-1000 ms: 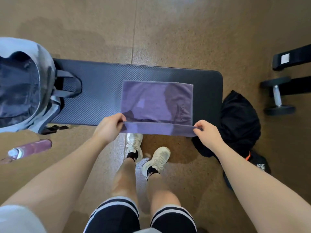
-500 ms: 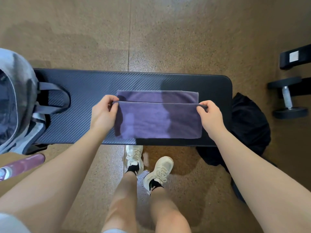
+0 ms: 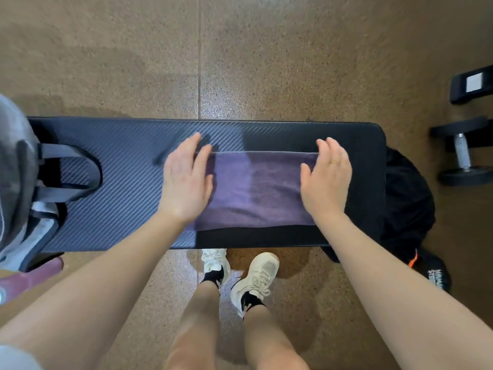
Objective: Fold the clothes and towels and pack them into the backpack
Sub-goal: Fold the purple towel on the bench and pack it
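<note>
The purple towel (image 3: 256, 188) lies folded into a long band on the dark padded counter (image 3: 128, 182), toward the counter's right half. Its far edge runs straight and parallel to the counter's far edge, with a strip of bare padding between them. Its near edge stops short of the counter's near edge, leaving a narrower bare strip there.

The left hand (image 3: 185, 180) lies flat over the towel's left end, fingers straight and spread, fingertips reaching past the towel's far edge onto the padding; it grips nothing. The right hand (image 3: 326, 177) lies flat over the towel's right end, fingers straight and close together, also released, with a thin ring on one finger. Between the two hands the towel's middle is uncovered.

Left of the towel a broad stretch of the counter is bare up to the grey backpack (image 3: 16, 182), which sits on the counter's left end with its dark straps (image 3: 69, 172) lying on the padding toward the towel. Right of the towel only a short piece of padding remains before the counter's right end. A black garment (image 3: 408, 204) is heaped on the floor just beyond that end. Farther right of the counter a dumbbell (image 3: 464, 153) rests on the floor. A maroon bottle (image 3: 29, 279) lies on the floor below the backpack.
</note>
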A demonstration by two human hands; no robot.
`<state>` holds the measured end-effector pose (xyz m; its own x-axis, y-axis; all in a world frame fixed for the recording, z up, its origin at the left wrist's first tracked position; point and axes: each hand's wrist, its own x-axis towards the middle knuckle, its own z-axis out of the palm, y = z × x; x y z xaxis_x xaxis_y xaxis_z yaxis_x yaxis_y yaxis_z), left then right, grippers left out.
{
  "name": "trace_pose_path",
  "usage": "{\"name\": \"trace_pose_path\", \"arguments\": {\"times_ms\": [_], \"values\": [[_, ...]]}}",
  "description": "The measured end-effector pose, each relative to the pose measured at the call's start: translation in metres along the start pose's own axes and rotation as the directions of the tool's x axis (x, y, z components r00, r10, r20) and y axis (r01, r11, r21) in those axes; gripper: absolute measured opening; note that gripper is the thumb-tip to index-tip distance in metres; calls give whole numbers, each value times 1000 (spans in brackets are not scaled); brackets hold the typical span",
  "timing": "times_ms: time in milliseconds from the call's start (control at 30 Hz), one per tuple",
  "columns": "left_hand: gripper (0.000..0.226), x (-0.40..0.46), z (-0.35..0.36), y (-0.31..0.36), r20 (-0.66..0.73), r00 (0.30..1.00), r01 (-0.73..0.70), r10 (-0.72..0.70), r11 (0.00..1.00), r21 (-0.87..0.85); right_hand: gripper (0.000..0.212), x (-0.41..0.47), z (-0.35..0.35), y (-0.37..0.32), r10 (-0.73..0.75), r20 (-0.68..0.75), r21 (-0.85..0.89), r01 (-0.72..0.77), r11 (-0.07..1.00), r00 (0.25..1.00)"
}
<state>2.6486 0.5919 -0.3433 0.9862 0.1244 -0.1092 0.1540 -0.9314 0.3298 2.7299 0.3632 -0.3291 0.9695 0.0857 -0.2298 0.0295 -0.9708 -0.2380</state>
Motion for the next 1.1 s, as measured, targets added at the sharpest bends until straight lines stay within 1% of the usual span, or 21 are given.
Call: {"name": "trace_pose_path", "arguments": {"times_ms": [33, 67, 100, 133, 200, 300, 367, 467, 567, 633, 667, 700, 733, 800, 833, 867, 933, 1000, 1033, 1067, 1100], "values": [[53, -6, 8, 7, 45, 993, -107, 106, 994, 16, 53, -10, 6, -11, -171, 34, -5, 172, 985, 985], [56, -12, 17, 12, 102, 979, -183, 179, 983, 33, 56, -19, 16, -23, -308, 88, 18, 307, 951, 947], [59, -19, 26, 15, 157, 962, -237, 225, 970, 61, 60, -28, 27, -34, -384, 157, 47, 381, 923, 910], [62, -25, 34, 14, 213, 946, -271, 246, 958, 97, 65, -35, 38, -43, -398, 238, 69, 393, 917, 886], [70, -33, 45, 7, 299, 923, -298, 244, 942, 152, 72, -42, 54, -42, -315, 352, 42, 322, 946, 881], [83, -37, 48, 1, 360, 907, -298, 220, 938, 176, 69, -45, 59, -4, -156, 324, -139, 210, 968, 933], [88, -36, 47, 2, 387, 901, -283, 196, 942, 181, 66, -44, 48, 25, -26, 300, -208, 92, 974, 954], [90, -35, 47, 5, 393, 902, -269, 178, 944, 192, 68, -42, 28, 45, 97, 360, -242, -7, 970, 928], [99, -29, 41, 19, 373, 917, -234, 142, 949, 214, 65, -36, 15, 38, 129, 353, -140, -84, 987, 927], [88, -19, 34, 37, 321, 939, -191, 124, 964, 185, 58, -32, 12, 30, 206, 245, 13, -216, 976, 947], [80, -13, 32, 49, 272, 952, -187, 141, 971, 150, 55, -30, 13, 27, 283, 185, 99, -304, 947, 941], [74, -8, 33, 63, 217, 959, -209, 180, 971, 117, 55, -28, 13, 24, 382, 151, 177, -405, 897, 912], [71, -3, 37, 76, 192, 953, -254, 234, 963, 87, 55, -26, 14, 21, 482, 151, 238, -505, 830, 863], [78, 0, 49, 97, 248, 917, -335, 313, 941, 54, 49, -21, 16, 22, 606, 224, 284, -646, 709, 764], [85, 0, 56, 103, 301, 899, -349, 317, 936, 55, 42, -18, 17, 24, 614, 278, 291, -674, 679, 739], [90, 2, 58, 109, 354, 887, -338, 298, 940, 56, 32, -15, 15, 27, 585, 333, 309, -672, 673, 739], [94, 3, 60, 117, 401, 883, -297, 243, 952, 79, 15, -11, 6, 32, 445, 420, 372, -597, 711, 791], [83, 5, 61, 123, 440, 875, -265, 202, 960, 86, 12, -11, -6, 34, 252, 438, 429, -448, 784, 863], [72, 7, 56, 125, 461, 873, -170, 158, 985, -16, 17, -13, -13, 33, 167, 445, 460, -385, 800, 880], [61, 9, 48, 131, 462, 883, 13, 83, 979, -202, 27, -16, -20, 29, 93, 459, 502, -345, 793, 883], [53, 9, 39, 135, 460, 888, 243, -22, 870, -428, 39, -18, -25, 25, 23, 471, 545, -312, 778, 882]]}}
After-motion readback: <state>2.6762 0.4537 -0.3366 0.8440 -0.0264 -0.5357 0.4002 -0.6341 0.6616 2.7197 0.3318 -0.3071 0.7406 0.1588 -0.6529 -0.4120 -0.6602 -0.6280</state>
